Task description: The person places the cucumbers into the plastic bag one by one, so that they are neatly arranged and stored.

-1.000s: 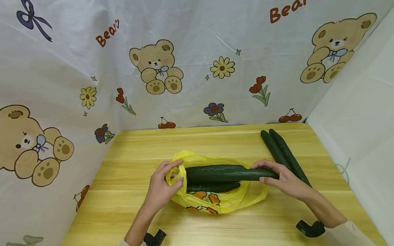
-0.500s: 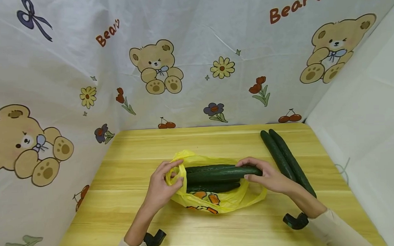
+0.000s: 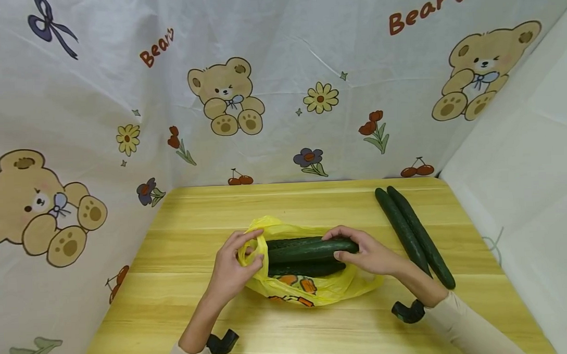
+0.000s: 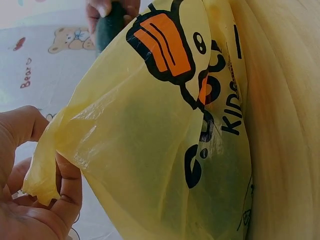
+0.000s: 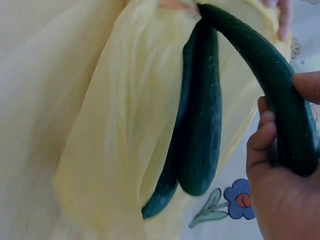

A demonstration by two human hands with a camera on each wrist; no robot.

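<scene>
My left hand (image 3: 232,264) grips the gathered rim of a yellow plastic bag (image 3: 330,292), which lies with its mouth open to the right. In the left wrist view, the fingers curl round a fold of the bag (image 4: 135,140). My right hand (image 3: 375,253) holds a dark green cucumber (image 3: 309,250) by its right end, thumb in front and fingers behind. The cucumber's other end is inside the bag, hidden by the rim. Beside it in the bag, the right wrist view shows two more cucumbers (image 5: 202,130), their near ends visible at the mouth.
Two cucumbers (image 3: 421,234) lie side by side on the wooden table (image 3: 175,306), behind and right of my right forearm. A bear-print cloth (image 3: 281,120) hangs along the table's back and left. Each wrist wears a black camera mount (image 3: 408,311).
My right hand has moved left, sliding the cucumber deeper into the bag. The left hand keeps its grip on the rim in the same place.
</scene>
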